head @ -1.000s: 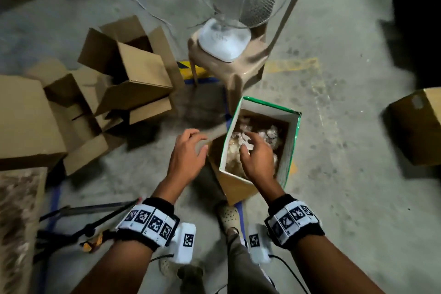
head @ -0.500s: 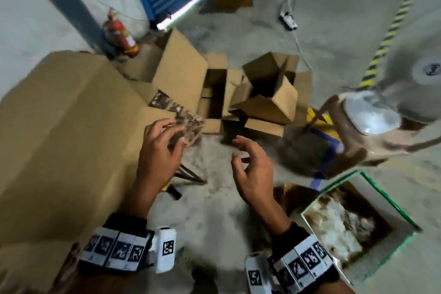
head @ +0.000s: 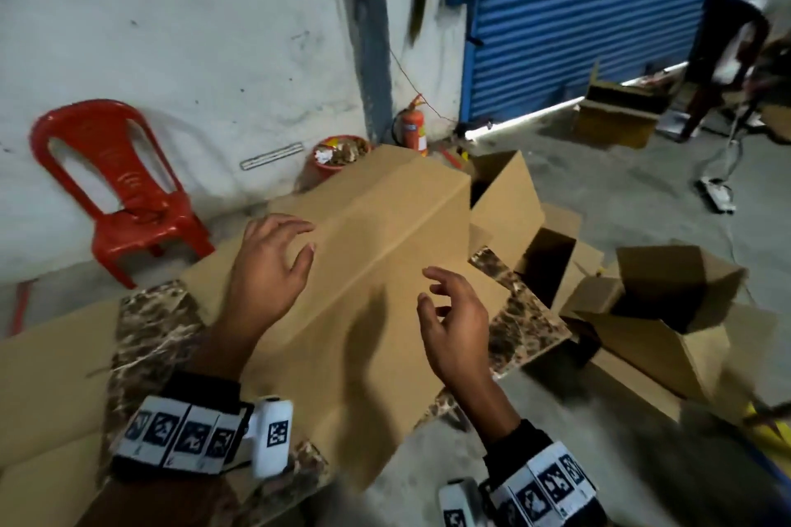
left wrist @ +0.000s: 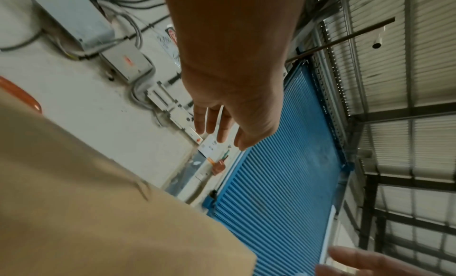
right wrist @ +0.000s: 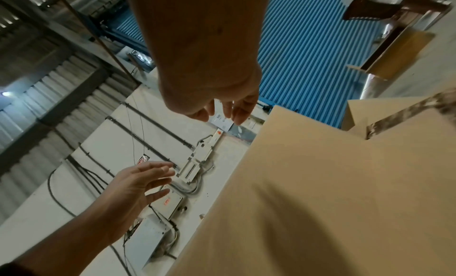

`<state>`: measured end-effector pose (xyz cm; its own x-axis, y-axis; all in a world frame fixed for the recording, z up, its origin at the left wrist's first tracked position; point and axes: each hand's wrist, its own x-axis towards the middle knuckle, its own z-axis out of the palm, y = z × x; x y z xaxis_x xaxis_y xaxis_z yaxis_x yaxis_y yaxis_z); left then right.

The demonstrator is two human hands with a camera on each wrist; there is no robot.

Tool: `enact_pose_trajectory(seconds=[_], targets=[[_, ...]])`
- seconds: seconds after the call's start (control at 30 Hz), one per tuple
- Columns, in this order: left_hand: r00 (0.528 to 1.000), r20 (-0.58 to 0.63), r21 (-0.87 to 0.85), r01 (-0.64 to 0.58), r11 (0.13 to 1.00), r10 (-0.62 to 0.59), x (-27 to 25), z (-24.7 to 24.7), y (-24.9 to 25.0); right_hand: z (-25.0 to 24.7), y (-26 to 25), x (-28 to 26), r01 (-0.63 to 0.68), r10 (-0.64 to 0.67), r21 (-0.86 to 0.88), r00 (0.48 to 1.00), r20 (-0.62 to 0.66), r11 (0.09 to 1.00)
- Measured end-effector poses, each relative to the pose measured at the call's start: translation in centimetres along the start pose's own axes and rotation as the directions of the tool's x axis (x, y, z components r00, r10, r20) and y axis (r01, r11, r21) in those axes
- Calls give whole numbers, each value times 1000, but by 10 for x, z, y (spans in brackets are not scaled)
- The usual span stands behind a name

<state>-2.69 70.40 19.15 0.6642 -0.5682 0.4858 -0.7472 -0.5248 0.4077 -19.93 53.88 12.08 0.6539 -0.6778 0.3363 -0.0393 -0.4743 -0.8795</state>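
Both grips have swung left, now above one big carton [head: 385, 222] at centre: left grip [head: 269, 270] and right grip [head: 453, 321] hover released, fingers spread, holding nothing; one red chair [head: 115, 193] stands at ten o'clock.

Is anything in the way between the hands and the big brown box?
No, nothing visible. The left hand and right hand hang open over the big brown box, with only air between.

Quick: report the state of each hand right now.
Left hand: open, holding nothing, over the large brown cardboard box.
Right hand: open, holding nothing.
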Motion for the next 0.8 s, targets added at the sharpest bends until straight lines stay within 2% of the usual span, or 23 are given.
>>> enact_pose_trajectory(seconds=[0.1,0.2,0.3,0.37,0.4,0.43,0.53,0.57,0.6,0.67,0.73,0.8], targets=[[994,57,79,87,993,-91,15,-15,-50,32,-7,13,-8,10,-40,999,48,999],[967,154,175,175,969,-203,24,-18,-101,62,-14,20,-128,147,-122,976,158,984],[870,293,230,339,912,-397,22,-13,-152,88,-24,20,-266,311,-168,876,368,949],[816,362,243,383,891,-450,14,-7,-176,105,-30,17,-248,327,-223,818,474,943],[809,379,242,381,892,-449,9,-6,-180,112,-33,17,-231,336,-259,793,507,938],[819,367,244,372,896,-440,4,-4,-180,116,-32,18,-233,359,-292,770,528,928],[903,249,326,263,908,-350,-8,5,-178,123,-18,36,-238,384,-319,738,555,917],[891,247,367,278,887,-381,-13,9,-181,122,-10,48,-215,366,-318,742,561,923],[853,271,409,317,855,-446,-18,12,-179,119,-3,61,-190,340,-309,753,563,932],[817,221,455,397,797,-533,-33,23,-175,106,3,92,-158,286,-265,769,571,951],[790,170,422,482,768,-589,-42,31,-140,94,8,126,-131,239,-221,771,590,966],[758,87,341,586,735,-646,-48,44,-99,92,17,155,-21,166,-237,776,608,971]])
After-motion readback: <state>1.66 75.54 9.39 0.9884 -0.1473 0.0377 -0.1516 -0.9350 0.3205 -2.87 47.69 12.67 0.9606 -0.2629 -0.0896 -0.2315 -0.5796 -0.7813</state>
